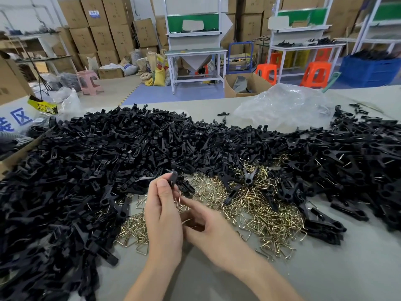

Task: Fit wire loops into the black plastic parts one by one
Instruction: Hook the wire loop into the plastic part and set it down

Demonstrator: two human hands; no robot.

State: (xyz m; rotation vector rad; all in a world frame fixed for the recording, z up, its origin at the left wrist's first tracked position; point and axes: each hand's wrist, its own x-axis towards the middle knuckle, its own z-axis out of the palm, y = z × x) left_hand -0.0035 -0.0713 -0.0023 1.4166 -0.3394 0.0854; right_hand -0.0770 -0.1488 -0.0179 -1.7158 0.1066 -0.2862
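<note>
Mid-fitting: the left hand [162, 213] pinches a small black plastic clip half [173, 178] above the brass-coloured wire-loop heap [260, 213], while the blurred right hand [209, 227] seems to pinch one thin bent wire loop [179, 199] just beneath it, which next needs lining up and pressing into the part.

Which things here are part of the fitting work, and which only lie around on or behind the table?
Job: left hand, black plastic part it grips, right hand, wire loop it pinches, wire loop pile, black parts heap.
Lying about: clear plastic bag, cardboard box, orange stools.
</note>
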